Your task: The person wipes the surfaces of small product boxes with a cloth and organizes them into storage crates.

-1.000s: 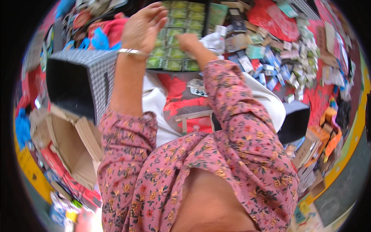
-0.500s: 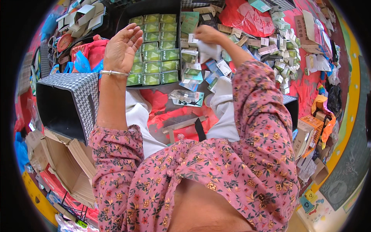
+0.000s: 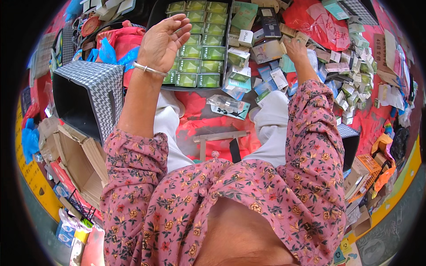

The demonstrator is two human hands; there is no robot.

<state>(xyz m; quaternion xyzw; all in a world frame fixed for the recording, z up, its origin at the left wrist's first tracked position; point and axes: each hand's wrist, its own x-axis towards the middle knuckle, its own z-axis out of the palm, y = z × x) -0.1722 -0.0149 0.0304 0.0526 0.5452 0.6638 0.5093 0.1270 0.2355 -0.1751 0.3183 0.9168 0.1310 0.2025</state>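
Note:
My left hand (image 3: pixel 165 42), a bangle at its wrist, hovers palm turned inward with fingers loosely spread and holds nothing. Beneath it a black bin (image 3: pixel 229 48) holds rows of small green boxes (image 3: pixel 210 66). My right hand (image 3: pixel 296 49) is over the pile of loose boxes right of the bin, its fingertips against a small beige box (image 3: pixel 302 37). A white cloth (image 3: pixel 312 60) shows beside that wrist, mostly hidden by the hand, and seems gripped in it. Near the fingers lie a black flat box (image 3: pixel 270 22) and a clear-fronted pack (image 3: pixel 267 51).
A heap of small green and white boxes (image 3: pixel 353 82) spreads at the right. At the left stand a houndstooth-patterned bin (image 3: pixel 100 80) on its side and an open cardboard box (image 3: pixel 82 159). A clear plastic pack on a card (image 3: pixel 228 106) lies between my knees. Red sheeting (image 3: pixel 213 122) covers the floor.
My right hand has moved right across the loose boxes, carrying the white cloth, and now reaches the beige box. My left hand keeps its raised pose; the whole view has shifted.

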